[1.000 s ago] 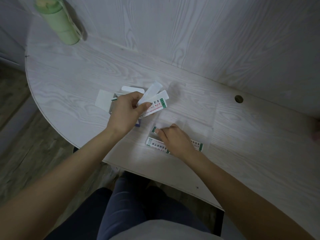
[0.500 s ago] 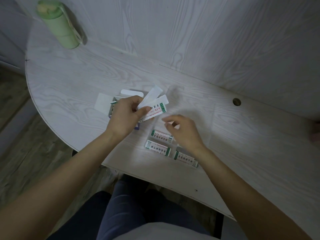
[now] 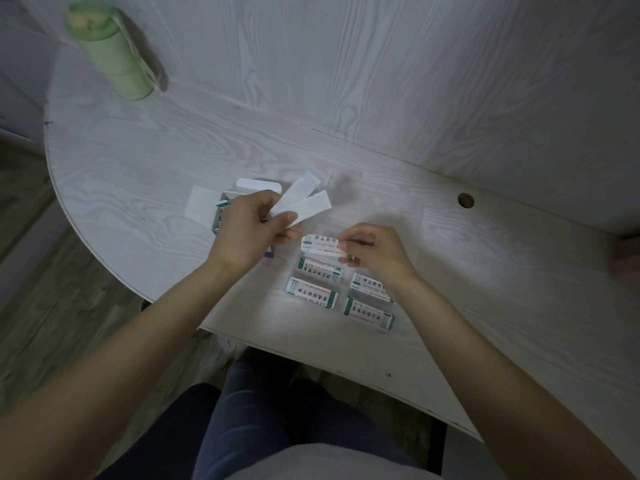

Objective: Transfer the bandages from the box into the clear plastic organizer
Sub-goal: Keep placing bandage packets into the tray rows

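- Pinching a fan of plain white bandage strips (image 3: 300, 201) between thumb and curled fingers, the left hand (image 3: 249, 230) sits above the opened box (image 3: 221, 211); the strips are flat, narrow, paper-wrapped and round-cornered, their blank backs up.
- At the counter's (image 3: 138, 161) middle, the right hand (image 3: 375, 249) pinches one bandage (image 3: 320, 244) by its end with thumb and fingertips; this piece shows its printed face, white with green end marks and a line of dark characters, and is held low over the far part of the organizer.
- Four more printed bandages (image 3: 311, 293) lie flat in two columns toward the near edge of the counter, each a small rectangle with green bands at the ends; they lie inside the clear plastic organizer (image 3: 393, 329), whose walls are so transparent that only faint edges show, so the compartments cannot be told apart.
- Partly hidden under the left hand, the box is small cardboard, white flaps spread open, a purple side showing, with a green-tipped bandage end poking out.
- Pale whitewashed woodgrain covers the counter, which has a rounded left edge and a round cable hole (image 3: 465, 200) near the far right.
- Standing at the far left corner is a matte green cylindrical bottle (image 3: 110, 53) with a cream strap.
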Action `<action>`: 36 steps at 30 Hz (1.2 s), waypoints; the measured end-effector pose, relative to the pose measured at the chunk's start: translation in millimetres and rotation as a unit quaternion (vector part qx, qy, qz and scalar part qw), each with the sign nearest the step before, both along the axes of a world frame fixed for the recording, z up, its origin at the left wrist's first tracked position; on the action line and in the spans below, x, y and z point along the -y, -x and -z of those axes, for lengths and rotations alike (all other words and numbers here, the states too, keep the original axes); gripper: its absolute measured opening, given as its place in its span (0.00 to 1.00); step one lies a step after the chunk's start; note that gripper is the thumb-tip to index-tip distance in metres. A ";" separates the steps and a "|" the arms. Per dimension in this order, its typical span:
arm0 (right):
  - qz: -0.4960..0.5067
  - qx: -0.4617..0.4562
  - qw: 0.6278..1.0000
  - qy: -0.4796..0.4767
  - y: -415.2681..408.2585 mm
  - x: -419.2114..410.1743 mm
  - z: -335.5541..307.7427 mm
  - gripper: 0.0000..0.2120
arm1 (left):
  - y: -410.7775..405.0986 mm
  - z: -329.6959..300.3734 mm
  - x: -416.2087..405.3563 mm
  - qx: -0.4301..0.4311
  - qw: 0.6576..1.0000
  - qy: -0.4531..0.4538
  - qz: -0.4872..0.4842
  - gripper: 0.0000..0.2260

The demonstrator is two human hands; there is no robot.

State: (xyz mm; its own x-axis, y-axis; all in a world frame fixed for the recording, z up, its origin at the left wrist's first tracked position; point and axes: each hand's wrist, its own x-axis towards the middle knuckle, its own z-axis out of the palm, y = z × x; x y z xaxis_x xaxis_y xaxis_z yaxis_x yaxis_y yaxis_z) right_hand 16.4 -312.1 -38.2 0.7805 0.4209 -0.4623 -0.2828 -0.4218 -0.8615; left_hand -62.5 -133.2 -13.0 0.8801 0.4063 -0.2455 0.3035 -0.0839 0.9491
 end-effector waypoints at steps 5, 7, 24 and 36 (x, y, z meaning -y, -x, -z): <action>0.011 0.109 0.983 0.148 15.2 2.0 28.1 0.05 | 4.6 -0.1 2.4 -0.007 1.000 0.013 0.002 0.04; -0.046 0.178 0.954 0.238 22.1 -3.3 32.3 0.06 | 5.5 -1.2 4.7 -0.009 1.000 0.015 0.005 0.05; -0.328 0.349 0.745 0.463 28.4 -38.7 28.2 0.13 | 10.8 1.6 3.0 -0.008 1.000 -0.003 0.015 0.03; -0.291 0.288 0.814 0.413 17.0 -39.5 44.2 0.10 | 4.9 4.8 4.2 -0.003 1.000 0.002 0.016 0.03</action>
State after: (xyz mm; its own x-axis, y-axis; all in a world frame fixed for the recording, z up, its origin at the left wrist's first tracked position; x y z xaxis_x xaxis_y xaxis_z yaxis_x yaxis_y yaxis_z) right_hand -0.6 -272.6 -82.5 0.7478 0.5282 -0.4021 0.5220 -0.8421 -0.1354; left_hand -67.4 -137.4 -17.8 0.8909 0.3775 -0.2525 0.3063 -0.0889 0.9478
